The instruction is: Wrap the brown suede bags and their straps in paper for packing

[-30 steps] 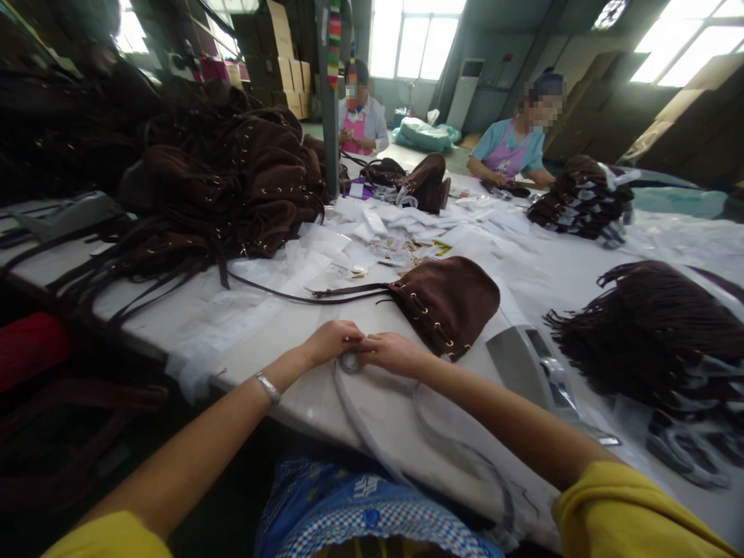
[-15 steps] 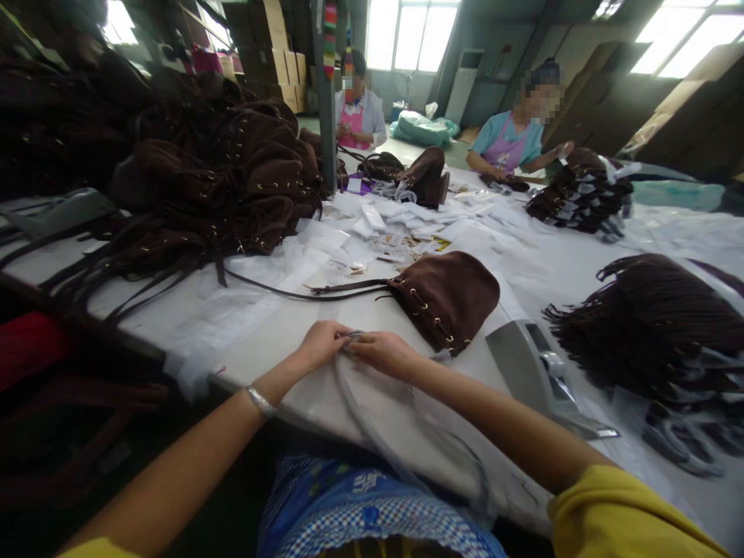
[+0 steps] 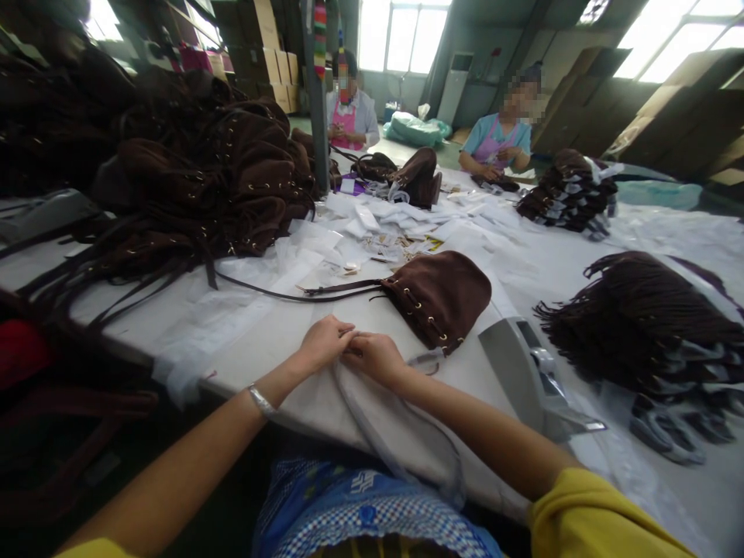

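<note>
My left hand (image 3: pixel 325 341) and my right hand (image 3: pixel 377 356) meet at the table's near edge, fingertips pinched together. Between them they grip a long greyish strap (image 3: pixel 361 422), which looks wrapped in clear plastic. It loops down over the edge towards my blue apron and back up under my right forearm. Just beyond my hands a brown drawstring bag (image 3: pixel 447 298) with gold eyelets lies on its side. Its thin dark strap (image 3: pixel 273 297) stretches left. Part of the held strap is hidden by my fingers.
A grey tape dispenser (image 3: pixel 514 372) stands right of the bag. Brown fringed pieces (image 3: pixel 645 325) are stacked at the right. Many brown bags (image 3: pixel 226 170) heap up at the left. White packets (image 3: pixel 372 221) cover the table's middle by a metal post (image 3: pixel 319 101). Two people sit opposite.
Both hands stay together on the strap, with the right hand's fingers now more curled. The far right person has drawn an outstretched arm back from the stack. My view has shifted slightly right.
</note>
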Motion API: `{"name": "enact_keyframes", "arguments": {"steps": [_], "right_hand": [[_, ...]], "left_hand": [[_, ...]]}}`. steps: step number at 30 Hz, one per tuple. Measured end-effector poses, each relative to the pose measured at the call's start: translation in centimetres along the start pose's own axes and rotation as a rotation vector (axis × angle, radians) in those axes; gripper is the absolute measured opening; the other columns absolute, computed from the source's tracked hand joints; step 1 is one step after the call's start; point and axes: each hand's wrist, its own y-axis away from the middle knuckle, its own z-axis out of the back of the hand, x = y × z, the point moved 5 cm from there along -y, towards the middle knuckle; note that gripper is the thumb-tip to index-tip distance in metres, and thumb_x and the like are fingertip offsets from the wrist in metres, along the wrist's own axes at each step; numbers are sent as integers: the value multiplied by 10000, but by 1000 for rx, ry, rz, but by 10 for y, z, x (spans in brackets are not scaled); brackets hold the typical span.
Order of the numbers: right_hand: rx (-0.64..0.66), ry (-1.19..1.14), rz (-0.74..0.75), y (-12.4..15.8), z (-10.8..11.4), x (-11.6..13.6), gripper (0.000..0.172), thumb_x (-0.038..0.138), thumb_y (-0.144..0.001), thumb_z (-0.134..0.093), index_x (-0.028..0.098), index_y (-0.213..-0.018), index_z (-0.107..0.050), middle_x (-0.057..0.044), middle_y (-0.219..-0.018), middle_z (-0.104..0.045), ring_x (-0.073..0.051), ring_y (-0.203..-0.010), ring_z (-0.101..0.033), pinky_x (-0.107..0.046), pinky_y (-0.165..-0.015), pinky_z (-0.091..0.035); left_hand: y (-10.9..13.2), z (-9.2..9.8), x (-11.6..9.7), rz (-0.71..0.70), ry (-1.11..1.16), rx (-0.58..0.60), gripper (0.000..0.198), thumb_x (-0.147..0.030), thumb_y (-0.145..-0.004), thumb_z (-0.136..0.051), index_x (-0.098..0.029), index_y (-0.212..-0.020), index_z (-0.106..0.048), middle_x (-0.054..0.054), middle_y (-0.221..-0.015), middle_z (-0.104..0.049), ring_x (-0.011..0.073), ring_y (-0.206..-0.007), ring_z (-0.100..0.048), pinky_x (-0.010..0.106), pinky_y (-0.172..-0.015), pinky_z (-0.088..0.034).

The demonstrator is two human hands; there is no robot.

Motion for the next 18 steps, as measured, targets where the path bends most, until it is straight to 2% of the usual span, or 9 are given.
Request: {"name": "enact_keyframes", "arguments": {"steps": [2,5,8,10,13,18], "right_hand": [[8,-19,29,-1,0,2,220,333,-921,-632,177,-1043,-725,-63,-970,-732,-179,-837,-681,-230,-716,-457],[68,-29,170,2,6,-1,270,292,-922,-639,200,-1172,-682,-49,-1110,-716,-172,-935,-673,-221,-773,-464],[134,13,305,7,16,-10,293,215,-946,-593,237,-1232,-650,-48,-1236,-670,-182,-1006,-646,-246,-802,-459],[181,98,340,7,17,-15,238,202,-962,-559,231,-1164,-682,-56,-1161,-691,-185,-984,-639,-264,-809,-453],[203,212,291,5,12,-15,187,213,-964,-546,195,-1042,-714,-73,-1019,-707,-196,-930,-643,-276,-795,-452],[104,212,104,2,0,-1,282,309,-984,-487,150,-1031,-715,-115,-962,-714,-217,-809,-668,-285,-694,-466]], "left_hand": [[2,1,7,19,15,16,318,-302,-800,-618,-192,-1064,-758,79,-904,-749,230,-827,-670,303,-775,-494],[-1,3,13,-1,63,49,371,-253,-757,-648,-169,-1110,-726,61,-888,-749,207,-800,-673,281,-742,-506],[-8,2,10,-73,125,108,305,-247,-746,-663,-185,-1038,-729,33,-902,-748,184,-827,-679,249,-734,-516],[-12,0,5,-116,159,151,251,-252,-731,-687,-197,-972,-733,11,-884,-753,173,-824,-687,231,-728,-522],[-13,1,3,-116,167,141,221,-289,-744,-694,-194,-938,-738,12,-868,-762,173,-810,-694,231,-730,-521],[6,8,12,4,87,-10,314,-419,-829,-612,-176,-954,-766,89,-965,-765,233,-872,-687,299,-785,-494]]}}
